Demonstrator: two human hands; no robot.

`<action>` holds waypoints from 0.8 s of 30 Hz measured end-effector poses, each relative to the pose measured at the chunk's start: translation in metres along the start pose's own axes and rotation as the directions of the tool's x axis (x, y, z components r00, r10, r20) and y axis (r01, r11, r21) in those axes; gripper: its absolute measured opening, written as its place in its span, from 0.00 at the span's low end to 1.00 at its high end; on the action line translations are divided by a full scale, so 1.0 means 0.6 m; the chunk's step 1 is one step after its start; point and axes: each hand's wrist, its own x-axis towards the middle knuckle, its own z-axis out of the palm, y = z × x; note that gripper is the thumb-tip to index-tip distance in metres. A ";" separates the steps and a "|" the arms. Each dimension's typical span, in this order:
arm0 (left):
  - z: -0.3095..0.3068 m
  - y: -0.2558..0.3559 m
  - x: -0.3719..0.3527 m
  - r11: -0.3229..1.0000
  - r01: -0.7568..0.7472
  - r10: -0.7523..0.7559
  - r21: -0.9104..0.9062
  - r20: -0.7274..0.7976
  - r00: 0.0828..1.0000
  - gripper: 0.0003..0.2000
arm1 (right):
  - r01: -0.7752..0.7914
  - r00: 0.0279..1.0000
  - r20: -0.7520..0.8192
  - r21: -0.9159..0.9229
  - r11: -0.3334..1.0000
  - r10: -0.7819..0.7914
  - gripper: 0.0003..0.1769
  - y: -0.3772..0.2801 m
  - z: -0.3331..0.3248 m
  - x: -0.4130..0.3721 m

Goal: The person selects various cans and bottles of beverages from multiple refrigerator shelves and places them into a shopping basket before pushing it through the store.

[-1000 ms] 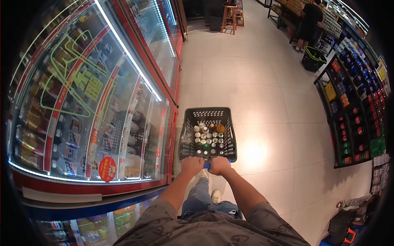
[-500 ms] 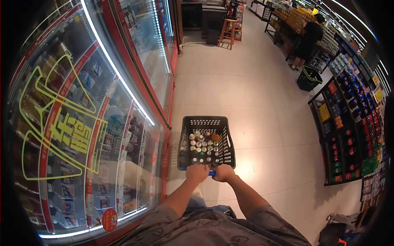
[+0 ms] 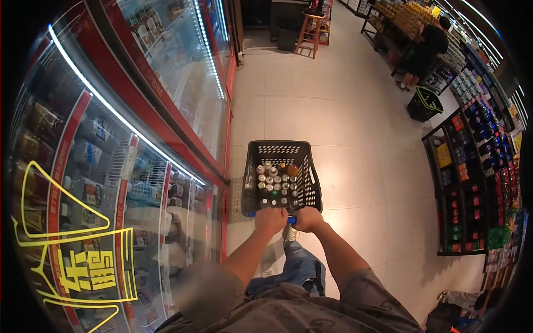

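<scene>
In front of me is a dark plastic shopping basket cart [image 3: 308,183] with perforated walls. Several bottles and cans [image 3: 275,178] stand inside it, most with their light tops facing up; a green one and an orange one are among them. My left hand [image 3: 271,220] is wrapped round the left part of its blue handle [image 3: 291,220]. The right part of that handle is gripped by my right hand [image 3: 307,219]. Fingers of both hands are mostly hidden under the bar.
Glass-door refrigerators [image 3: 219,139] with red frames line the left side. On the right are a drinks shelf [image 3: 472,177], a black basket with green trim [image 3: 425,104] on the floor, and a person [image 3: 427,50]. A wooden stool [image 3: 308,36] stands far ahead.
I have moved forward along the aisle, pushing the cart. The refrigerator doors slide back past me on the left, and one of my feet now shows below the handle.
</scene>
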 end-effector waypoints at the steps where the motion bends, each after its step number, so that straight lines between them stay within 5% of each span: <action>1: -0.003 -0.003 0.026 1.000 0.001 -0.001 0.008 0.002 1.000 0.21 | -0.003 1.000 0.010 -0.005 1.000 0.003 0.16 0.004 -0.016 0.022; 9: -0.038 -0.017 0.229 0.999 0.023 -0.023 0.038 -0.006 1.000 0.22 | 0.048 0.995 -0.085 0.019 0.999 -0.046 0.16 0.058 -0.118 0.192; 24: -0.086 -0.047 0.554 0.989 0.063 -0.064 0.135 0.007 0.998 0.21 | 0.065 0.998 -0.002 0.020 0.998 -0.065 0.16 0.133 -0.308 0.455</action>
